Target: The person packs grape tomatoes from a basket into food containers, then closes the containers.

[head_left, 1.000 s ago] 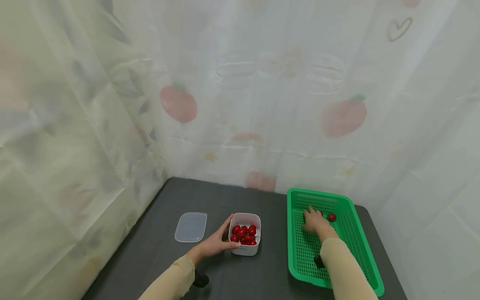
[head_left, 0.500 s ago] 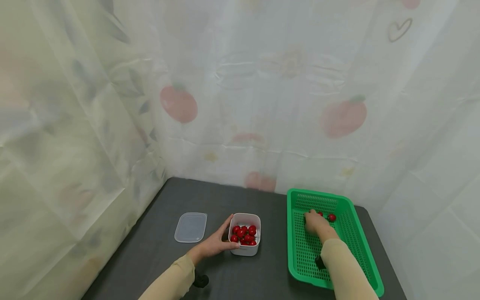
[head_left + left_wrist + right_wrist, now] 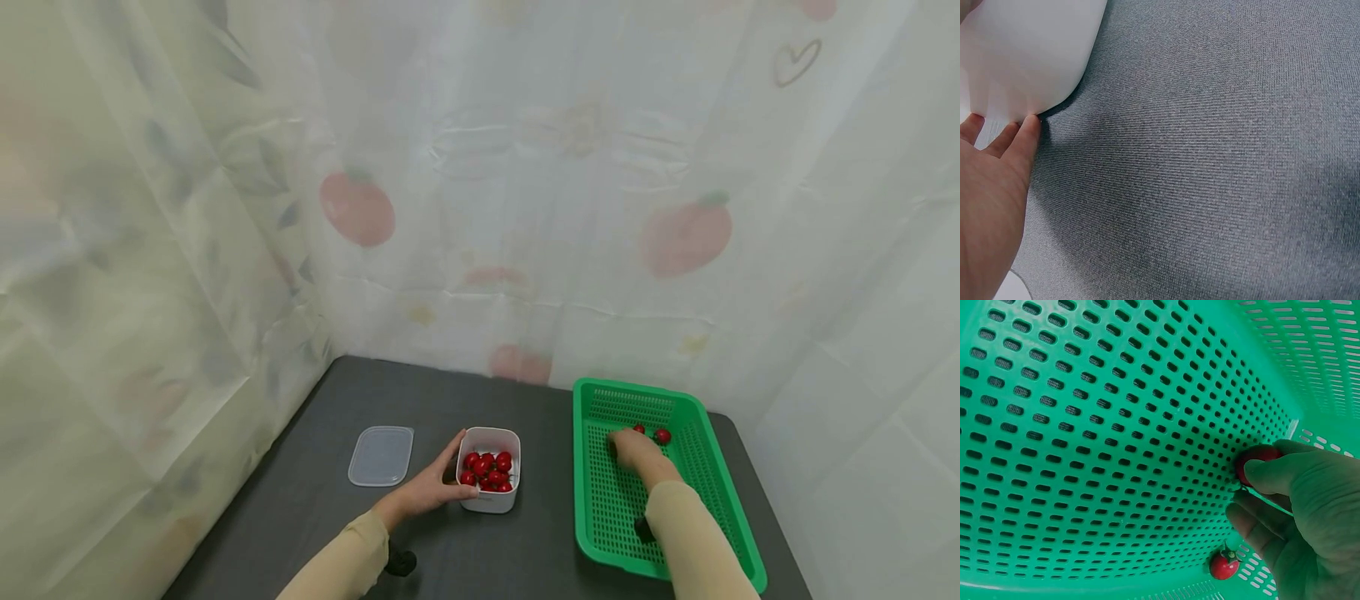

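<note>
In the right wrist view, my right hand (image 3: 1310,500) pinches a red cherry tomato (image 3: 1257,457) between thumb and fingers, low inside the green basket (image 3: 581,500). Beyond the fingers, another cherry tomato (image 3: 1224,565) with a green calyx lies on the basket floor. The head view shows two loose tomatoes, one (image 3: 662,437) clearly and one (image 3: 639,428) partly behind the hand. My left hand (image 3: 427,490) grips the left side of a square white container (image 3: 495,502), thumb at its front and fingertips against its wall. Several cherry tomatoes (image 3: 487,471) lie in the container.
A translucent square lid (image 3: 381,456) lies flat on the dark grey table (image 3: 442,400), left of the container. The basket's raised rim surrounds my right hand. Printed curtains (image 3: 510,208) hang behind the table and along both sides.
My right hand's fingers have drawn together from a spread pose, and the hand has shifted slightly toward me within the basket. The left hand and the container stay in place.
</note>
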`<state>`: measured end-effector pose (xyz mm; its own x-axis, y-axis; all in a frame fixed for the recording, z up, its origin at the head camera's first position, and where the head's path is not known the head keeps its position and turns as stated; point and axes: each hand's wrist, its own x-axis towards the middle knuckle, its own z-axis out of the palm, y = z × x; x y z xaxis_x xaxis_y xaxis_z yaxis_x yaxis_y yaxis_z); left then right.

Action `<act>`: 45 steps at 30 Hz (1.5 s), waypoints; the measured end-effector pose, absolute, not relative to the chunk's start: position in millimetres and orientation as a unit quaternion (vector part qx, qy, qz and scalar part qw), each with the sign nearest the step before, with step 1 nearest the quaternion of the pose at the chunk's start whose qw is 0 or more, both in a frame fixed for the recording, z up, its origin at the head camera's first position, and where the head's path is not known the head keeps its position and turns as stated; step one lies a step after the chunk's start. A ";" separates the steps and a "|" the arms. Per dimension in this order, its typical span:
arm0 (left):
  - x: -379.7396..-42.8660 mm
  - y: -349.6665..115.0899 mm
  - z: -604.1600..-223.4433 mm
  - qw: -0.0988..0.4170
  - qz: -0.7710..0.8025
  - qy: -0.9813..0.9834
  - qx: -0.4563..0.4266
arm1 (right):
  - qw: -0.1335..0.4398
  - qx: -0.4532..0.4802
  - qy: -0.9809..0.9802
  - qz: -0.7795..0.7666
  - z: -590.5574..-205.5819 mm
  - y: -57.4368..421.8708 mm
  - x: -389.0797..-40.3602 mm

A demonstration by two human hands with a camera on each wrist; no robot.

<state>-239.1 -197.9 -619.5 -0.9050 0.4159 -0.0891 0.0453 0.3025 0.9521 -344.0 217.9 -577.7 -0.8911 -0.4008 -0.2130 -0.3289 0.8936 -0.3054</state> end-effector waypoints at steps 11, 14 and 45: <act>-238.9 -196.5 -618.1 0.162 0.572 0.791 0.147 | 0.142 -0.189 0.961 -0.143 -572.1 218.5 -339.8; -239.1 -195.6 -617.9 0.162 0.572 0.791 0.146 | 0.143 -0.183 0.962 -0.141 -572.9 219.4 -340.3; -242.6 -193.9 -619.2 0.158 0.565 0.797 0.145 | 0.139 -0.204 0.961 -0.125 -567.2 224.0 -330.7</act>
<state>-242.6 -193.9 -619.2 -0.9080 0.4094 -0.0884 0.0521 0.3197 0.9461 -330.7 224.0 -567.2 -0.8782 -0.4265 -0.2164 -0.3568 0.8856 -0.2975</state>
